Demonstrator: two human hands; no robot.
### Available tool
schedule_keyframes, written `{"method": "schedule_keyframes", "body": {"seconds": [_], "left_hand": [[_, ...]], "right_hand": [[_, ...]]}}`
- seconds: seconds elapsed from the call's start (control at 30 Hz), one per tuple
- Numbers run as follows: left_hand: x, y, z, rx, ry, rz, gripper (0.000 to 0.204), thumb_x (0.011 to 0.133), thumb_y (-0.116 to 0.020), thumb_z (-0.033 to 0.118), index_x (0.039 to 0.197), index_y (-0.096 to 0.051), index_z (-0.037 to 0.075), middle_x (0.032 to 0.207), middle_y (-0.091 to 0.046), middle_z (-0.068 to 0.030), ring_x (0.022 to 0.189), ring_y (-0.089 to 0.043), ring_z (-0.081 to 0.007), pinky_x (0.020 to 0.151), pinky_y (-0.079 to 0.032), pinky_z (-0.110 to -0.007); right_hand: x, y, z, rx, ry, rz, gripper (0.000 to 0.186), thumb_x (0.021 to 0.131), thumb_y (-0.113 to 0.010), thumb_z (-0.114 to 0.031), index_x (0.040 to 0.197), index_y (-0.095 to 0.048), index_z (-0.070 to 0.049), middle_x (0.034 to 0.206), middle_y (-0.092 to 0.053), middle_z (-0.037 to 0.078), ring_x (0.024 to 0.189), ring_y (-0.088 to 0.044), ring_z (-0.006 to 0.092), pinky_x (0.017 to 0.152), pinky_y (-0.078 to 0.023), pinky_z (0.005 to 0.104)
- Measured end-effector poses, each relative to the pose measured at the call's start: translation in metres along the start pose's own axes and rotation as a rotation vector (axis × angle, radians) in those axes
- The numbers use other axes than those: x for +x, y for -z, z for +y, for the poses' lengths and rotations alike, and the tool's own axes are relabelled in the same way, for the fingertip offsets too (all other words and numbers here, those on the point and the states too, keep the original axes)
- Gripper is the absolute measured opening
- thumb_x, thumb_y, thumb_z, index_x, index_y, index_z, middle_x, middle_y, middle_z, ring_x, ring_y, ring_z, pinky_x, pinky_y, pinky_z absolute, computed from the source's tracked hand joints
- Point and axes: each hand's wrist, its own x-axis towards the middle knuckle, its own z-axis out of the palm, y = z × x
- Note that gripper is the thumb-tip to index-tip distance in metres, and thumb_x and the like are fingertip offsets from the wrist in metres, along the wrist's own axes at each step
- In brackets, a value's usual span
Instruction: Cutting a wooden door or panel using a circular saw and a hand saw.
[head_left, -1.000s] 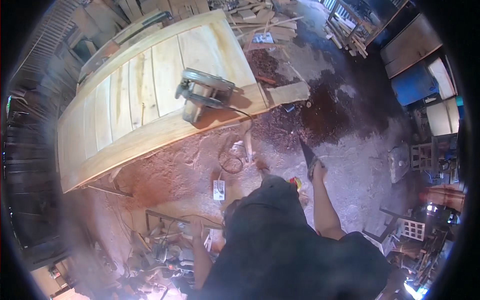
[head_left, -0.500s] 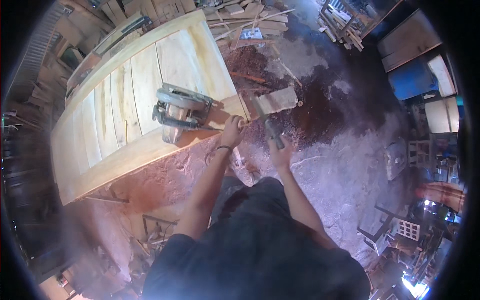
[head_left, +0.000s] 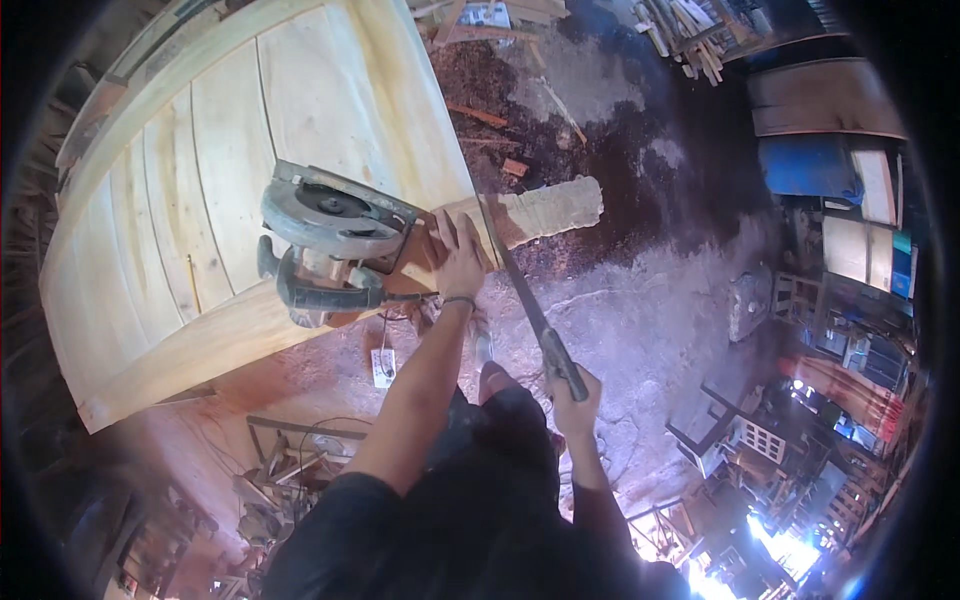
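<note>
My right hand point(head_left: 576, 400) is closed round the dark handle of a handsaw point(head_left: 522, 288). Its long narrow blade slants up and left, lying along the right end of a large pale wooden panel point(head_left: 330, 90); whether the teeth touch the wood cannot be told. On the panel's near right corner my left hand point(head_left: 458, 262) rests with fingers stretched out, empty. Just left of that hand a circular saw point(head_left: 335, 235) lies on the panel, its base plate tilted up and its cord trailing past my wrist.
A pale slab point(head_left: 555, 210) lies on the ground beyond the panel's right end. Wood scraps point(head_left: 478, 115) and a bundle of sticks point(head_left: 690, 40) are farther off. Below the panel's near edge sits a white cord box point(head_left: 383, 367). Furniture frames point(head_left: 735, 430) stand at right.
The handsaw's blade has swung into line with the panel's right end, and my right hand has drawn nearer to me. My left hand's fingers have spread on the corner. The view has shifted.
</note>
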Motion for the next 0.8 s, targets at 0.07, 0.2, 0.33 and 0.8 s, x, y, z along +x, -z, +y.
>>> {"method": "schedule_keyframes", "body": {"seconds": [0.07,0.2,0.33,0.8], "left_hand": [[0.005,0.006,-0.012,0.043,0.006,0.018,0.060,0.095,-0.047,0.028,0.151,-0.032,0.013,0.162,-0.016,-0.0217,0.145,-0.023,-0.0471,0.121,-0.009,-0.057],[0.006,0.010,-0.007,0.039,0.020,0.004,0.060,0.095,-0.048,0.029,0.151,-0.033,0.013,0.161,-0.016,-0.0231,0.146,-0.021,-0.0465,0.121,-0.007,-0.057],[0.001,0.004,-0.011,0.052,-0.025,0.054,0.062,0.093,-0.050,0.029,0.149,-0.034,0.011,0.160,-0.018,-0.0236,0.146,-0.019,-0.0464,0.121,-0.006,-0.056],[0.000,-0.004,-0.013,0.027,-0.037,0.121,0.062,0.088,-0.056,0.027,0.145,-0.039,0.014,0.158,-0.023,-0.0231,0.144,-0.026,-0.0441,0.119,-0.019,-0.053]], "right_hand": [[0.011,-0.003,-0.067,0.101,-0.105,-0.015,0.013,0.082,-0.064,-0.009,0.075,-0.060,0.001,0.061,-0.052,0.008,0.060,-0.053,0.0117,0.055,-0.041,0.0331],[0.019,0.003,-0.084,-0.013,-0.095,-0.116,0.015,0.082,-0.065,-0.009,0.075,-0.059,0.001,0.060,-0.053,0.008,0.057,-0.053,0.0123,0.053,-0.040,0.0324],[-0.015,-0.002,-0.015,-0.052,0.104,-0.069,0.014,0.082,-0.066,-0.009,0.077,-0.059,0.001,0.062,-0.056,0.009,0.057,-0.055,0.0137,0.053,-0.041,0.0332],[0.118,-0.104,0.014,0.054,0.112,-0.179,0.029,0.086,-0.061,-0.024,0.087,-0.067,0.004,0.070,-0.063,0.027,0.072,-0.065,0.0474,0.064,-0.051,0.0462]]}}
